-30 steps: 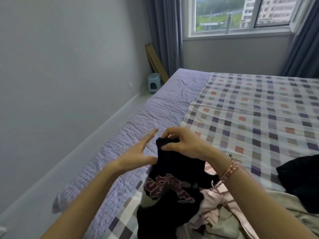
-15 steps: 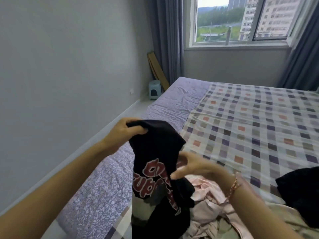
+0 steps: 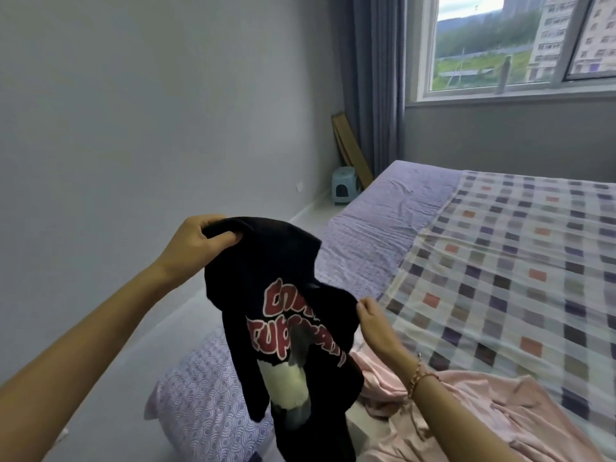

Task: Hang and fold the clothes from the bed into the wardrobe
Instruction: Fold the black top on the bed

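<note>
A black T-shirt (image 3: 266, 271) with red lettering and a white print hangs in the air over the bed's near left corner. My left hand (image 3: 196, 241) grips its top edge, fingers curled round the cloth. My right hand (image 3: 375, 323) pinches the shirt's right edge lower down; a bracelet is on that wrist. Pink clothes (image 3: 466, 415) lie crumpled on the bed (image 3: 500, 261) under my right arm. The wardrobe is out of sight.
A checked sheet covers most of the bed, with a purple patterned sheet (image 3: 383, 228) along its left side. A narrow floor strip runs between bed and grey wall. A small blue stool (image 3: 343, 190) and leaning wooden boards (image 3: 350, 148) stand by the curtain below the window.
My left hand took hold of the shirt's top and lifted it up and left. My right hand let go of the top and moved down to the right edge. The view tilted up.
</note>
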`<action>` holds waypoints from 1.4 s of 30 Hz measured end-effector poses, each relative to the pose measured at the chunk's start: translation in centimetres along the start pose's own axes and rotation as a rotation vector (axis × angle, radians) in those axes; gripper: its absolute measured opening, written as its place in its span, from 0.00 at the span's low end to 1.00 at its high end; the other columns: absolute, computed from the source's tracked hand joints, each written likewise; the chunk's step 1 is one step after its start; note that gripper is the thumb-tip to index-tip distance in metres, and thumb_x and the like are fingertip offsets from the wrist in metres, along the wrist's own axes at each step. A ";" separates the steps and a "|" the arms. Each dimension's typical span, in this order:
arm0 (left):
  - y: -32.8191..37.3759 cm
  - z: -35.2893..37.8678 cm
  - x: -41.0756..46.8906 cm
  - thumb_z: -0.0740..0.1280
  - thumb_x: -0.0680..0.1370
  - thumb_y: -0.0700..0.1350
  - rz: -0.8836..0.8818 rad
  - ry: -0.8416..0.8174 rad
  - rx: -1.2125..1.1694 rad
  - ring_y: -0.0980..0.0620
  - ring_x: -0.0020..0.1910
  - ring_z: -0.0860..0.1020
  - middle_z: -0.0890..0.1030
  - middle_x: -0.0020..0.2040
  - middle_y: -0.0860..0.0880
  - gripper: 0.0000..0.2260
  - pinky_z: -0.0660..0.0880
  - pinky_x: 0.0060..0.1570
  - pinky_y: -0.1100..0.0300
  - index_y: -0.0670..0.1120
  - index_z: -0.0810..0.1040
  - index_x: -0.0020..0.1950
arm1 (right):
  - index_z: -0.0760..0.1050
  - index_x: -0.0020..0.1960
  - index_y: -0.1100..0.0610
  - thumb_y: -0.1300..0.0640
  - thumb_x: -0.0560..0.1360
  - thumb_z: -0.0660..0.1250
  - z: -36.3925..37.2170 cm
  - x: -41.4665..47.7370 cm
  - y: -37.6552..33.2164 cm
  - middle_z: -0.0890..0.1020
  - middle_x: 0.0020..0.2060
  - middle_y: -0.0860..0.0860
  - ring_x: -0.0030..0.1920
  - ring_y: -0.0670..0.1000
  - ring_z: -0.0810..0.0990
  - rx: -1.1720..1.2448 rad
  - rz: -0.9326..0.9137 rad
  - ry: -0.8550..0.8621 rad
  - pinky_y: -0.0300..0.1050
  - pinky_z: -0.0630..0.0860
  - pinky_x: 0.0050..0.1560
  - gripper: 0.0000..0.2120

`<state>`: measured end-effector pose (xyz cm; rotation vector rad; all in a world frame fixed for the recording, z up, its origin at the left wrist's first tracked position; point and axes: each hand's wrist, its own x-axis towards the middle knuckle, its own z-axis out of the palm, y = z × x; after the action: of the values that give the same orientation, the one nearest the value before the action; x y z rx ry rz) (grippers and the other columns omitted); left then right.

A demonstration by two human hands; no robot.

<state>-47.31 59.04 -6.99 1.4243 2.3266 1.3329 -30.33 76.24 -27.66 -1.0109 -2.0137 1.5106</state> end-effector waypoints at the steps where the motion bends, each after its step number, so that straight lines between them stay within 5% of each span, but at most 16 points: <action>1: -1.0 -1.2 0.3 0.68 0.74 0.37 -0.012 0.012 0.068 0.55 0.31 0.76 0.78 0.33 0.45 0.03 0.70 0.31 0.67 0.39 0.77 0.40 | 0.64 0.40 0.55 0.59 0.82 0.51 0.1 0.8 -1.1 0.68 0.36 0.48 0.40 0.49 0.67 0.007 -0.029 -0.001 0.45 0.63 0.42 0.12; 6: -6.1 -4.2 1.8 0.67 0.66 0.37 -0.213 -0.283 0.475 0.53 0.35 0.76 0.79 0.41 0.48 0.15 0.68 0.30 0.71 0.48 0.71 0.50 | 0.72 0.46 0.62 0.58 0.82 0.53 -1.9 4.7 -8.3 0.72 0.39 0.51 0.44 0.50 0.69 0.001 -0.165 0.051 0.46 0.63 0.41 0.12; 9: -10.2 -3.8 2.2 0.59 0.58 0.43 -0.322 -0.425 0.534 0.52 0.34 0.74 0.75 0.33 0.51 0.09 0.65 0.29 0.70 0.47 0.71 0.36 | 0.73 0.40 0.59 0.49 0.78 0.62 -2.8 5.7 -13.4 0.73 0.33 0.50 0.36 0.48 0.72 -0.027 -0.202 -0.212 0.39 0.67 0.36 0.15; 12: -11.1 -4.1 2.9 0.60 0.55 0.42 -0.465 -0.433 0.185 0.52 0.29 0.66 0.67 0.28 0.50 0.09 0.60 0.28 0.64 0.44 0.65 0.33 | 0.80 0.45 0.57 0.48 0.69 0.73 -4.6 6.4 -16.3 0.82 0.39 0.50 0.40 0.46 0.79 -0.258 -0.196 -0.490 0.39 0.75 0.47 0.13; 15: -11.5 -5.3 4.3 0.69 0.55 0.45 -0.488 -0.506 -0.255 0.51 0.34 0.77 0.79 0.34 0.47 0.16 0.71 0.33 0.65 0.40 0.76 0.39 | 0.80 0.50 0.60 0.58 0.64 0.78 -6.8 8.4 -17.7 0.84 0.46 0.56 0.44 0.51 0.82 -0.560 -0.120 -0.564 0.44 0.78 0.50 0.16; 17: -11.8 -5.6 5.5 0.73 0.57 0.48 -0.433 -0.515 -0.254 0.54 0.38 0.81 0.83 0.40 0.48 0.20 0.75 0.36 0.68 0.40 0.79 0.45 | 0.79 0.50 0.62 0.62 0.64 0.77 -7.4 10.2 -17.4 0.83 0.47 0.57 0.47 0.53 0.81 -0.736 -0.069 -0.511 0.43 0.76 0.48 0.16; 21: -12.9 -5.2 10.0 0.74 0.65 0.57 -0.191 -0.294 0.303 0.61 0.28 0.72 0.74 0.26 0.57 0.16 0.65 0.29 0.68 0.47 0.72 0.32 | 0.75 0.48 0.60 0.58 0.68 0.74 -6.7 14.1 -16.4 0.76 0.44 0.54 0.46 0.53 0.75 -0.895 -0.032 -0.241 0.40 0.67 0.44 0.12; 23: -13.3 -5.0 12.8 0.71 0.72 0.56 -0.165 -0.253 0.603 0.56 0.33 0.73 0.74 0.31 0.55 0.16 0.64 0.32 0.61 0.50 0.69 0.31 | 0.75 0.49 0.63 0.55 0.71 0.72 -6.2 15.9 -15.9 0.75 0.43 0.55 0.44 0.53 0.73 -0.874 -0.031 -0.100 0.41 0.66 0.40 0.13; 26: -14.0 -4.1 16.7 0.60 0.79 0.56 -0.197 -0.345 0.887 0.47 0.48 0.77 0.80 0.46 0.49 0.14 0.69 0.44 0.58 0.48 0.74 0.41 | 0.76 0.54 0.65 0.50 0.74 0.69 -5.9 17.9 -15.4 0.75 0.43 0.56 0.46 0.55 0.75 -0.919 0.032 0.003 0.42 0.68 0.36 0.19; 29: -14.4 -2.7 20.5 0.55 0.77 0.42 -0.309 -0.436 0.981 0.44 0.60 0.73 0.77 0.59 0.45 0.14 0.62 0.62 0.51 0.46 0.77 0.57 | 0.71 0.63 0.58 0.45 0.77 0.63 -5.7 19.9 -15.9 0.75 0.60 0.56 0.62 0.57 0.73 -1.178 0.132 0.049 0.47 0.70 0.56 0.21; 33: -14.1 -1.6 24.5 0.57 0.78 0.43 -0.396 -0.462 1.194 0.44 0.64 0.69 0.72 0.65 0.44 0.16 0.66 0.59 0.54 0.46 0.73 0.65 | 0.67 0.67 0.58 0.45 0.80 0.57 -5.9 22.2 -18.0 0.71 0.66 0.55 0.64 0.56 0.72 -1.141 0.261 0.028 0.49 0.71 0.59 0.21; 35: -14.5 -1.9 26.2 0.58 0.78 0.43 -0.466 -0.476 1.156 0.45 0.58 0.74 0.75 0.58 0.46 0.11 0.68 0.50 0.55 0.44 0.74 0.58 | 0.72 0.58 0.61 0.49 0.80 0.59 -5.9 23.5 -19.1 0.77 0.58 0.57 0.53 0.52 0.79 -1.016 0.307 0.027 0.39 0.75 0.47 0.16; 38: -14.7 -2.7 28.0 0.57 0.81 0.42 -0.612 -0.454 0.777 0.52 0.28 0.75 0.75 0.29 0.48 0.13 0.65 0.30 0.65 0.41 0.69 0.37 | 0.68 0.35 0.63 0.62 0.80 0.59 -6.2 25.9 -20.0 0.78 0.24 0.57 0.17 0.48 0.74 -0.436 0.522 -0.002 0.35 0.68 0.15 0.15; 40: -14.6 -3.5 29.0 0.53 0.83 0.40 -0.777 -0.437 0.412 0.56 0.13 0.67 0.72 0.18 0.49 0.15 0.56 0.16 0.70 0.41 0.66 0.36 | 0.68 0.34 0.65 0.63 0.80 0.58 -6.6 27.6 -20.0 0.75 0.16 0.55 0.13 0.49 0.72 -0.190 0.576 0.034 0.35 0.66 0.12 0.16; 42: -15.2 -3.8 30.2 0.52 0.83 0.40 -0.863 -0.366 0.150 0.59 0.10 0.62 0.76 0.19 0.48 0.13 0.52 0.12 0.71 0.40 0.67 0.40 | 0.70 0.35 0.66 0.62 0.78 0.63 -6.3 28.1 -20.0 0.77 0.19 0.57 0.16 0.54 0.75 -0.109 0.588 0.111 0.43 0.71 0.14 0.13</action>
<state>-76.16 76.99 -5.65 0.4706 2.3481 0.6024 -49.91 98.75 -9.22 -1.8052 -1.8227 1.5750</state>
